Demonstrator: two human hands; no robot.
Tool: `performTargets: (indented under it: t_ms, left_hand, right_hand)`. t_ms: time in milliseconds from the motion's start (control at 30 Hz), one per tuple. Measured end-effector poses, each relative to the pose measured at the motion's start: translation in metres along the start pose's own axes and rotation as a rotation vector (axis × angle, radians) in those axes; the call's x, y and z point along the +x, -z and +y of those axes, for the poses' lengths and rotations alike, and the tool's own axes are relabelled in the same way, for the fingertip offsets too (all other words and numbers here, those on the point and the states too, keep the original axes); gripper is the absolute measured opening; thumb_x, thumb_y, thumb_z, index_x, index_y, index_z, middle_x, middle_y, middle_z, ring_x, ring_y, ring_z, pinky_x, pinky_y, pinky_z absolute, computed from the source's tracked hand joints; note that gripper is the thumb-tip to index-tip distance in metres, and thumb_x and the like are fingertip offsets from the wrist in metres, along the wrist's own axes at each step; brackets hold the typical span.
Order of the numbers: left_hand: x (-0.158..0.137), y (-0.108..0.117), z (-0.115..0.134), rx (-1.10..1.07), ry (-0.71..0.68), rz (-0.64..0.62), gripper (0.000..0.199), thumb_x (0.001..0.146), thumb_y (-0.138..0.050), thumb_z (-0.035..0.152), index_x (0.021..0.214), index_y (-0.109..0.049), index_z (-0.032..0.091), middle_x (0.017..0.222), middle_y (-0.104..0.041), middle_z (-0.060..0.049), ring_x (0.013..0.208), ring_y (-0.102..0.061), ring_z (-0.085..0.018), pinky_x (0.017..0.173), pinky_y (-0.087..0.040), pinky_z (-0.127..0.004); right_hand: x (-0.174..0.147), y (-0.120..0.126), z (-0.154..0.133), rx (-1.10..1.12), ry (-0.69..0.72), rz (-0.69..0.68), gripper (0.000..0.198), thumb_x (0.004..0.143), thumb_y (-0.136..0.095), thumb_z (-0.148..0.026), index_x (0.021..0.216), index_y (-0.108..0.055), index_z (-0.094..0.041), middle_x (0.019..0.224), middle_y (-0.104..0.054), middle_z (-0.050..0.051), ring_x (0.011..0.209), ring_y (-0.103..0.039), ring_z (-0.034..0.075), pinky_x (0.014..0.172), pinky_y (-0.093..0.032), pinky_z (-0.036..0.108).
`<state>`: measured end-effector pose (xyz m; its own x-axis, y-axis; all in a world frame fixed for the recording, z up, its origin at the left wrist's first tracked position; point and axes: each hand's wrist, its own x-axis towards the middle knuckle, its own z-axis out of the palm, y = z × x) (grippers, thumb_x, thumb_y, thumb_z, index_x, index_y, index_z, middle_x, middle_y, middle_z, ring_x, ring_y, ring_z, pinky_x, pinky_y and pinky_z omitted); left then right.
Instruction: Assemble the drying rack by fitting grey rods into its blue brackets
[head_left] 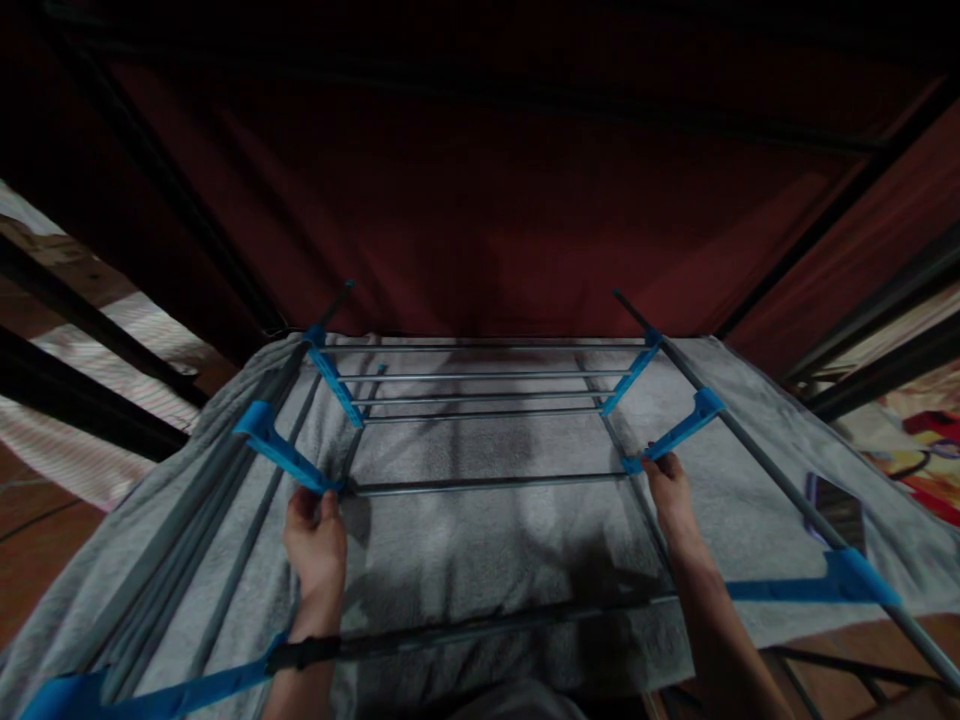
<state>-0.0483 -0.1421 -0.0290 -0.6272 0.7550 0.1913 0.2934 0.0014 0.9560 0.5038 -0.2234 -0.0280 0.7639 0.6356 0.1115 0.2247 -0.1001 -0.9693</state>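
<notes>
A rack frame of grey metal tubes (480, 487) and blue plastic brackets lies across a grey blanket (465, 560). With fingers closed, my left hand (316, 545) grips the inner end of the left middle blue bracket (285, 455), where a cross tube meets it. Across from it, my right hand (669, 492) closes on the inner end of the right middle blue bracket (682, 432). Farther back, several thin cross tubes (480, 398) join two more blue brackets (336, 388). Nearest me, another cross tube (495, 628) runs under my forearms.
Several loose grey tubes (191, 560) lie along the left side. A phone (836, 510) rests on the blanket at right, beneath the long side tube. Dark red fabric (480, 210) hangs behind, between dark posts (862, 185). Striped cloth (120, 385) lies beyond the left edge.
</notes>
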Motion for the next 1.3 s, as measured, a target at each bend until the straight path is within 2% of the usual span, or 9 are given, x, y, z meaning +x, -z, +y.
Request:
performTargets:
  t_ms: [133,300,400,567,900,1100,1300]
  left_hand:
    - [0.009,-0.004,0.006,0.076,0.048,-0.027,0.025,0.077,-0.064,0.039,0.092,-0.061,0.019,0.087,-0.067,-0.005,0.082,-0.064,-0.023,0.086,-0.053,-0.042]
    - [0.006,-0.006,0.019,0.231,0.050,0.025,0.014,0.078,-0.063,0.034,0.080,-0.056,0.022,0.073,-0.060,-0.001,0.070,-0.058,-0.020,0.070,-0.045,-0.033]
    - [0.006,-0.006,0.020,0.222,0.046,0.031,0.013,0.080,-0.063,0.032,0.076,-0.055,0.023,0.071,-0.059,-0.001,0.069,-0.057,-0.020,0.069,-0.042,-0.032]
    - [0.011,-0.011,0.020,0.175,0.014,0.032,0.010,0.080,-0.064,0.031,0.082,-0.059,0.022,0.076,-0.063,-0.001,0.075,-0.060,-0.021,0.073,-0.044,-0.032]
    - [0.029,-0.035,0.050,0.265,-0.015,-0.019,0.009,0.081,-0.061,0.026,0.079,-0.053,0.022,0.071,-0.055,0.001,0.067,-0.052,-0.019,0.067,-0.035,-0.030]
    - [0.034,-0.044,0.054,0.315,0.027,-0.033,0.015,0.082,-0.063,0.024,0.075,-0.049,0.024,0.068,-0.049,0.002,0.065,-0.048,-0.019,0.065,-0.030,-0.030]
    - [0.035,-0.050,0.050,0.308,0.031,-0.022,0.016,0.082,-0.063,0.024,0.074,-0.049,0.024,0.069,-0.050,0.002,0.067,-0.049,-0.020,0.068,-0.033,-0.031]
  right_hand:
    - [0.006,0.000,-0.002,-0.106,0.030,0.012,0.046,0.073,-0.068,-0.059,0.098,-0.068,-0.021,0.099,-0.075,0.011,0.098,-0.068,0.030,0.094,-0.052,0.048]
    - [0.005,0.005,-0.005,-0.199,0.075,-0.016,0.047,0.077,-0.065,-0.060,0.099,-0.071,-0.019,0.095,-0.076,0.013,0.094,-0.069,0.031,0.090,-0.052,0.046]
    - [0.003,0.006,-0.007,-0.188,0.093,-0.023,0.049,0.078,-0.064,-0.061,0.100,-0.072,-0.018,0.094,-0.076,0.013,0.093,-0.069,0.030,0.088,-0.051,0.044]
    - [0.009,0.006,-0.013,-0.216,0.094,0.011,0.050,0.076,-0.062,-0.059,0.103,-0.072,-0.017,0.099,-0.076,0.015,0.095,-0.068,0.031,0.088,-0.050,0.045]
    - [0.038,-0.012,-0.043,-0.294,0.075,0.025,0.043,0.071,-0.060,-0.051,0.096,-0.073,-0.018,0.096,-0.078,0.016,0.093,-0.070,0.032,0.080,-0.052,0.040]
    - [0.039,-0.018,-0.036,-0.281,0.085,0.013,0.043,0.074,-0.060,-0.053,0.096,-0.073,-0.018,0.092,-0.077,0.015,0.091,-0.070,0.030,0.079,-0.052,0.039]
    - [0.041,-0.019,-0.025,-0.272,0.075,0.003,0.045,0.076,-0.059,-0.056,0.098,-0.071,-0.018,0.096,-0.077,0.015,0.094,-0.070,0.032,0.087,-0.052,0.044]
